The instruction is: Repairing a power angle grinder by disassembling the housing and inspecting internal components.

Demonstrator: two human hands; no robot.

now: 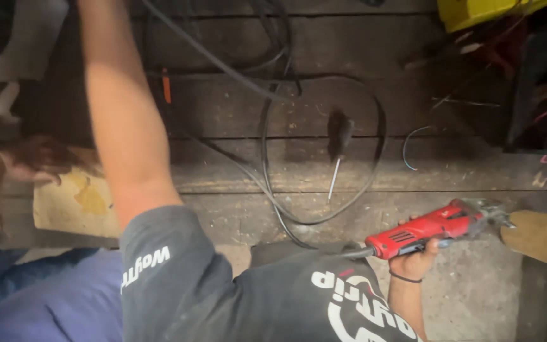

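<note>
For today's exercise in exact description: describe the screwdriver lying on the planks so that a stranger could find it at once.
Start at the dark wooden plank floor and find the loop of black cable at its middle. Inside that loop lies the screwdriver with a dark handle and thin pale metal shaft, pointing down. Unlike the red power tool nearby, no hand holds it.

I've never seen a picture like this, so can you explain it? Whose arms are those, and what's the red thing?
The camera sits on a person's head and looks down, so you see their own arms. Their right hand has its grip closed round a red plastic power tool, next to a tan wooden piece. Their left arm reaches out of the picture, hand hidden. On the dark wooden planks lie a looping black cable and a dark-handled screwdriver. The blurry hand at left seems someone else's.
</note>
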